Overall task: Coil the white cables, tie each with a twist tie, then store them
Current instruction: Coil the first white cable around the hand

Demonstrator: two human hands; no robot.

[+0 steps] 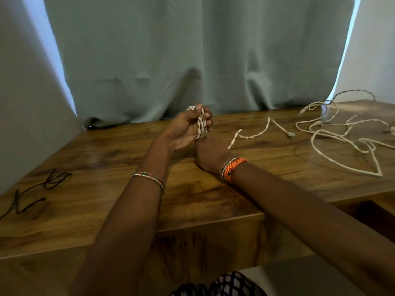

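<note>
On the wooden tabletop [192,195], loose white cables [342,133] lie toward the right rear corner, thin dark cords [42,186] near the left edge, and a short twisted white tie [256,131] between them.

Background of the scene. A brown wood-grain counter [89,159] with a glossy top fills the lower half of the view; its front edge steps back on the right, where a dark recess [363,212] opens below. Behind the counter hangs a pale grey-green fabric curtain [192,50] in soft vertical folds, its hem resting on the counter's rear edge. Plain pale walls [25,92] flank the curtain, and bluish daylight shows along both of its side edges.
</note>
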